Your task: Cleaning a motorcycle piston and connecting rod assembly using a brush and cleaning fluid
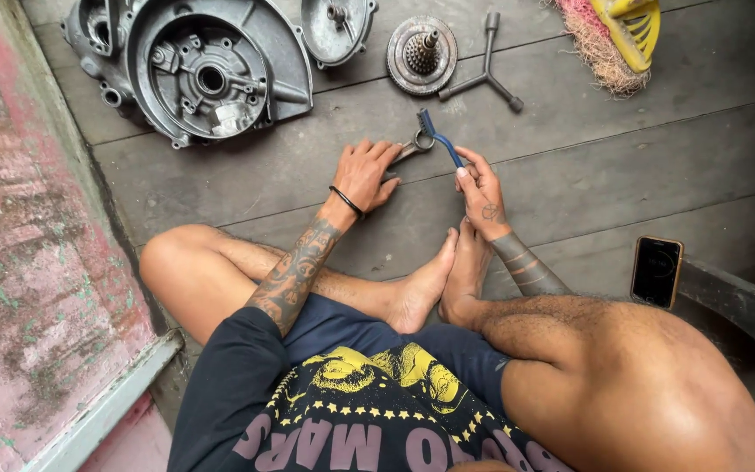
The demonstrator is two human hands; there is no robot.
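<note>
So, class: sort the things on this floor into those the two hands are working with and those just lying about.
In hand:
left hand on a small metal part
right hand holding a blue brush

Lying about:
engine casing
round cover
clutch-like gear
three-way wrench
phone
yellow sandal

A grey cast-metal engine casing (198, 70) lay far left on the wooden plank floor (640, 149); the round toothed clutch part (422, 54) sat left of the three-armed socket wrench (483, 72).
</note>
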